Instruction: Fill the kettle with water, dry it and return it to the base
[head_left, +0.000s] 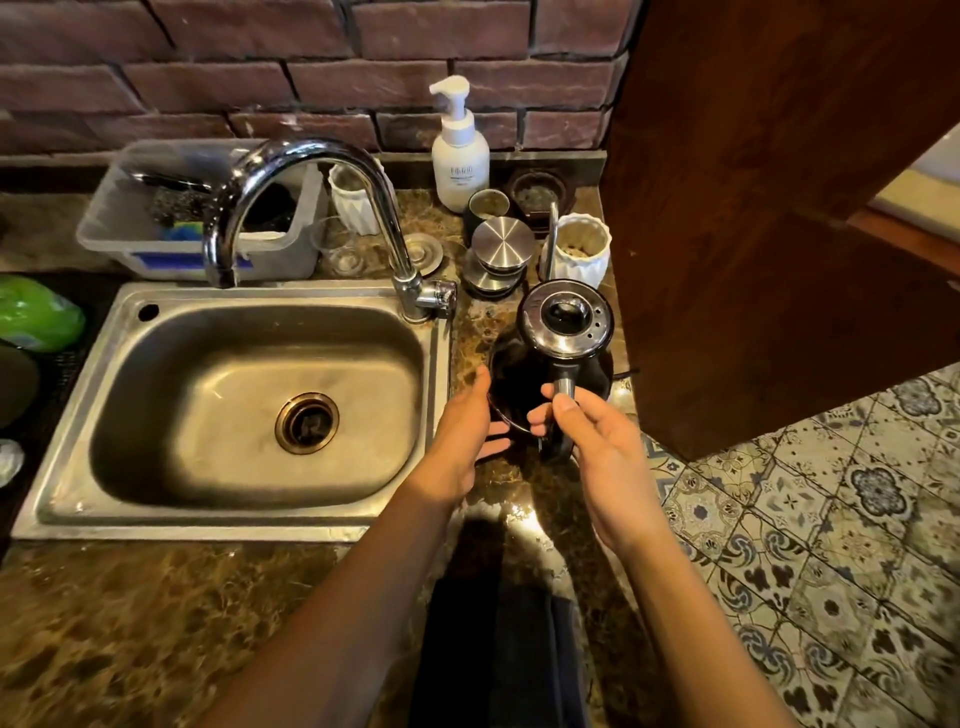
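1. Just right of the sink (78, 499), the left forearm (363, 597) and right forearm (691, 597) are bare right back to the picture's edge.
2. The left hand (462, 436) and right hand (597, 441) are bare too; the right thumbnail looks short and plain.
3. Nearer than the sink's front right corner hangs a dark garment (498, 649), navy to black, in soft upright folds. I can't tell what kind.

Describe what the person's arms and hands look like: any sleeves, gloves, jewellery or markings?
The left forearm and right forearm are bare, with no sleeve in view. The left hand and right hand wear no gloves; no rings, watch or bracelet show.
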